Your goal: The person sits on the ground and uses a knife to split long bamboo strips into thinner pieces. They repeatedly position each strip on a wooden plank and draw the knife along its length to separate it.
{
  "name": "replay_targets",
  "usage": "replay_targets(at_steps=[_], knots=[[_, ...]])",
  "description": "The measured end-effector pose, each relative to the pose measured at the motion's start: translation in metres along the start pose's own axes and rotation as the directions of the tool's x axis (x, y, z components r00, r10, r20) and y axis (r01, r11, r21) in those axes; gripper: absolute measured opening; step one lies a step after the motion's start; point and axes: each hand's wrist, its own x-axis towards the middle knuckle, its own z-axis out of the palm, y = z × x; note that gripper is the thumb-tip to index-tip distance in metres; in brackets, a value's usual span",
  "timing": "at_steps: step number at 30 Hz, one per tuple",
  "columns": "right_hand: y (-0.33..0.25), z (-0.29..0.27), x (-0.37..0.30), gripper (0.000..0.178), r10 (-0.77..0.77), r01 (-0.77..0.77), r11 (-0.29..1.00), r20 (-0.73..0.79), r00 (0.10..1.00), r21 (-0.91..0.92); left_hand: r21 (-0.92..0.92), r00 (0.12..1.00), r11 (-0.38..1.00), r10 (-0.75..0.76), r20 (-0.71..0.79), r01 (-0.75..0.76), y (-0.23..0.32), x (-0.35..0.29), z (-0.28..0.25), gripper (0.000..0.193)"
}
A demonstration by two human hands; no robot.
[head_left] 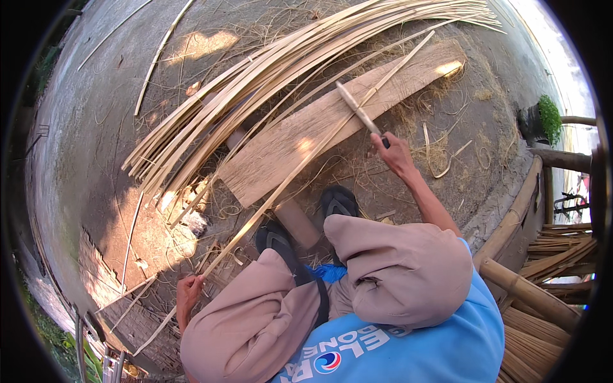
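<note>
My right hand (pixel 394 155) is wrapped around the handle of a knife (pixel 355 106), its blade crossing the long pale bamboo strip (pixel 281 189) that slants over the wooden board (pixel 265 167), while my left hand (pixel 189 292) grips that strip near its lower end. If I tilt the blade too steeply, it could bite in and split the strip; a crooked pull could drag it toward the bundle of bamboo strips (pixel 268 76) beyond.

The strip (pixel 294 175) is pale tan, the knife handle (pixel 385 142) black.
</note>
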Motion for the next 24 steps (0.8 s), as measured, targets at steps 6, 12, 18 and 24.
replay_targets(at_steps=[6, 12, 18, 24], knots=[[0.028, -0.030, 0.047, 0.078, 0.107, -0.129, 0.984, -0.173, 0.979, -0.121, 0.068, 0.987, 0.991, 0.106, 0.119, -0.114, 0.036, 0.025, 0.012, 0.042], [-0.001, 0.012, 0.020, 0.072, 0.292, -0.251, 0.924, -0.111, 0.950, 0.287, -0.298, 0.893, 0.951, 0.199, 0.404, -0.077, 0.183, 0.094, 0.110, 0.051], [-0.095, 0.076, -0.108, 0.058, -0.259, 0.233, 0.963, 0.228, 0.939, 0.132, -0.075, 0.942, 0.997, 0.041, 0.332, -0.017, 0.206, 0.101, 0.115, 0.054], [-0.038, 0.018, -0.049, 0.064, -0.002, -0.005, 0.997, 0.087, 0.996, 0.078, -0.111, 0.835, 0.967, -0.135, 0.534, 0.228, 0.184, 0.104, 0.081, 0.052]])
